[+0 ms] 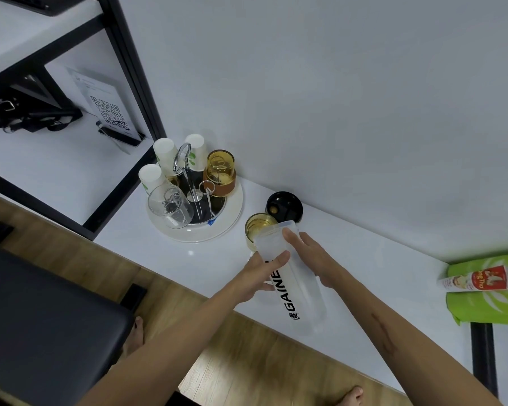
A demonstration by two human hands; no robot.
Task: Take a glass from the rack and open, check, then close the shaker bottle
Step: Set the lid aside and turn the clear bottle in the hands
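Observation:
Both my hands hold a frosted shaker bottle (298,291) with black lettering, tilted so its open mouth leans over an amber glass (258,224) standing upright on the white counter (364,253). My left hand (261,273) grips the bottle's left side, my right hand (311,256) its right side near the rim. The bottle's black lid (285,206) lies on the counter just behind the glass. The round white rack (217,227) at the left carries another amber glass (220,173) and a clear glass (169,209), both upside down.
Three upturned paper cups (165,152) stand on the rack around a chrome handle (181,158). A green bag with a small carton (481,288) lies at the counter's right. A black-framed shelf (129,83) with a QR-code sign stands left. A dark stool (41,317) sits below on wooden floor.

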